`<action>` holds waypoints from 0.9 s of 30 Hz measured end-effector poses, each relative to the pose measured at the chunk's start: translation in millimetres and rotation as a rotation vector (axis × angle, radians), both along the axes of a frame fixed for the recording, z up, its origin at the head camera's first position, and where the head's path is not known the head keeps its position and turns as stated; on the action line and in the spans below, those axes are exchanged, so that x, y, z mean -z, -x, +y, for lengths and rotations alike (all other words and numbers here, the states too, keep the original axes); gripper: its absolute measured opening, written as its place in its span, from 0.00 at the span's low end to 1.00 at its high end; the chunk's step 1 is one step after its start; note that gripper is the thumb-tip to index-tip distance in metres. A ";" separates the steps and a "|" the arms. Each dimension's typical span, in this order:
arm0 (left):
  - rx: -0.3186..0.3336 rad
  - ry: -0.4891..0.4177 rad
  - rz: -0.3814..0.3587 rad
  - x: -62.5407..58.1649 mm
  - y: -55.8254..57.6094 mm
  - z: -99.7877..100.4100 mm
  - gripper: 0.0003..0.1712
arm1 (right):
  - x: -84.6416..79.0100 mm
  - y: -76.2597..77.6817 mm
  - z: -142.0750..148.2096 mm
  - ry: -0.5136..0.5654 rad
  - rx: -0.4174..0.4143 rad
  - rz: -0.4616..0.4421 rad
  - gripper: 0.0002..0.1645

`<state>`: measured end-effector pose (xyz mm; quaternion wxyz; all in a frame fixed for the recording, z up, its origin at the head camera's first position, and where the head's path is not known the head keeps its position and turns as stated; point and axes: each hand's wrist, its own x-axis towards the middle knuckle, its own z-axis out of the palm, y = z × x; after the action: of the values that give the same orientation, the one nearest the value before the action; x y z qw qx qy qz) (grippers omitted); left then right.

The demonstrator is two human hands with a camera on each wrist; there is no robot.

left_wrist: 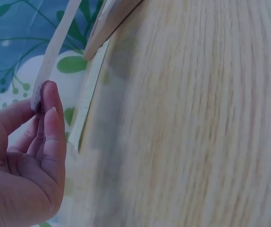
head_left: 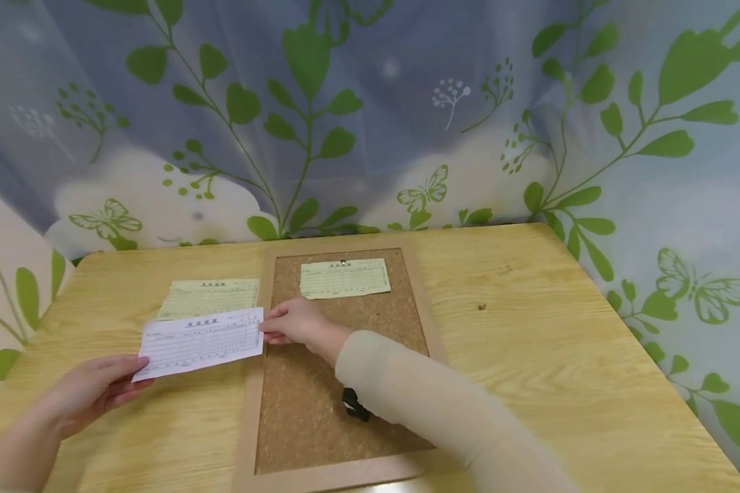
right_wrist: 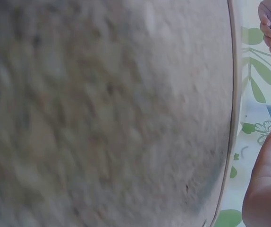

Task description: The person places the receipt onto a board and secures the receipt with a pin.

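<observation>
A white printed form slip is stretched between both hands, above the table and the left frame edge of a corkboard. At its lower left corner my left hand pinches it between thumb and fingers; the left wrist view shows the paper nearly edge-on. My right hand pinches the slip's right edge, over the cork. In the right wrist view the right hand is partly cut off. A yellow form slip is fixed near the board's top by a small pin.
Another yellow slip lies on the wooden table left of the board, partly hidden by the white one. A small black object shows under the right sleeve. A leaf-patterned curtain hangs behind the table.
</observation>
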<state>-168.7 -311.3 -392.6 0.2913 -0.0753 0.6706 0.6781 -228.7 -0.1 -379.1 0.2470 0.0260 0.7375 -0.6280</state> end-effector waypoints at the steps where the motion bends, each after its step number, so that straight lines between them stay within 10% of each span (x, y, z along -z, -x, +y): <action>1: 0.002 -0.007 0.009 0.3 -1.0 -0.1 0.11 | -0.5 -0.7 0.3 0.000 -0.004 0.004 0.05; 12: -0.045 0.035 0.054 -7.3 10.3 18.2 0.11 | -21.9 3.7 13.9 -0.035 -0.011 0.079 0.07; 27: -0.037 0.102 0.052 -0.3 5.3 7.1 0.11 | -0.1 0.0 -3.0 -0.054 0.006 0.027 0.06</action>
<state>-173.9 -304.2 -392.3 0.2568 -0.0848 0.7102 0.6500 -228.7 -3.1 -379.0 0.2342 0.0265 0.7575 -0.6088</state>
